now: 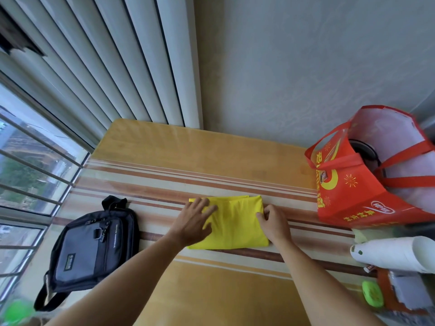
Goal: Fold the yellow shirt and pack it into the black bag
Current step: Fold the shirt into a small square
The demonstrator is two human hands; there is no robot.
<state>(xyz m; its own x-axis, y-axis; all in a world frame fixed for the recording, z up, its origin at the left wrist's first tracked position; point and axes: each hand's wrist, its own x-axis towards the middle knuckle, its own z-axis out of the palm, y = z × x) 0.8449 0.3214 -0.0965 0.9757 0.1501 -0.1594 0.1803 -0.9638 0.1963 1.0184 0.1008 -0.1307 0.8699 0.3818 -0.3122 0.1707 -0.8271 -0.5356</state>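
The yellow shirt (235, 222) lies folded into a compact rectangle on the striped table (211, 175), near the middle. My left hand (195, 220) rests flat on its left part with the fingers spread. My right hand (274, 222) pinches the shirt's right edge with curled fingers. The black bag (91, 248) lies flat on the table to the left of the shirt, its front pockets up and its strap trailing toward the near left corner. I cannot tell whether the bag is zipped.
A red shopping bag (353, 184) stands at the table's right end. A white roll (395, 252) and a green object (373, 294) lie at the near right. A barred window (30, 175) runs along the left; a wall and ribbed panel rise behind.
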